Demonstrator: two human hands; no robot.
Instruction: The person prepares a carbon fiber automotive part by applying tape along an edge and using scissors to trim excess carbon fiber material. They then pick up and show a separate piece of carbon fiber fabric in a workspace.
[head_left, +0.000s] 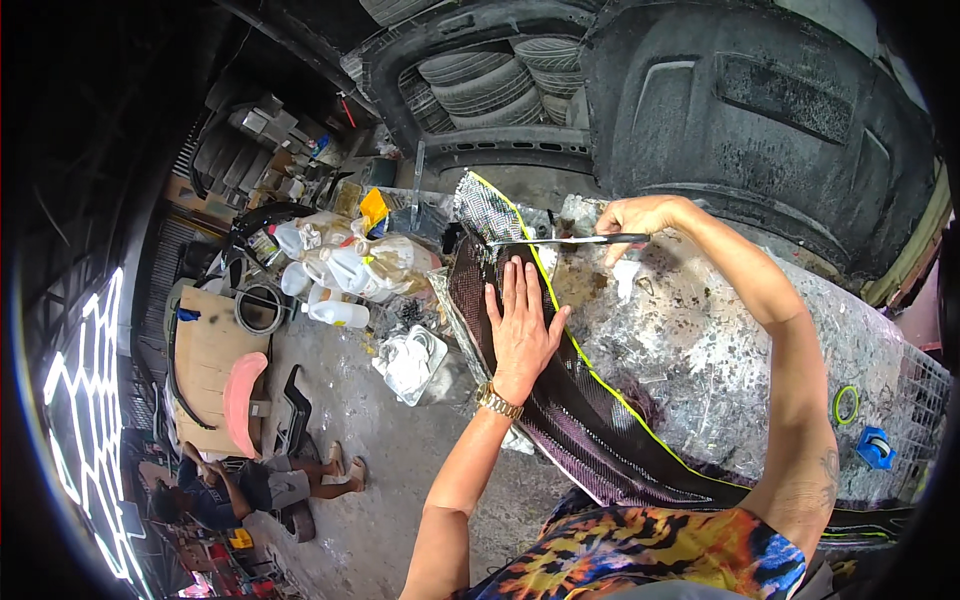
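Observation:
A long curved piece covered in black woven carbon-fibre cloth (600, 420) lies on the workbench, with a yellow-green line along its right edge. My left hand (523, 325) rests flat on the cloth near its far end, fingers stretched out. In my right hand (640, 222) is a long slim tool (560, 240) with a dark handle; its pale, thin shaft reaches left across the piece, just beyond my left fingertips. Whether it is a blade or a brush I cannot make out. At the far tip the cloth (487, 207) looks silvery and loosely woven.
The stained workbench (690, 350) carries a blue tape dispenser (876, 449) and a green-yellow ring (846, 404). Plastic jugs (350, 270) and a white tub (412, 362) stand at left. Black car panels (750, 110) and tyres (480, 85) line the back. Another person (235, 490) is at lower left.

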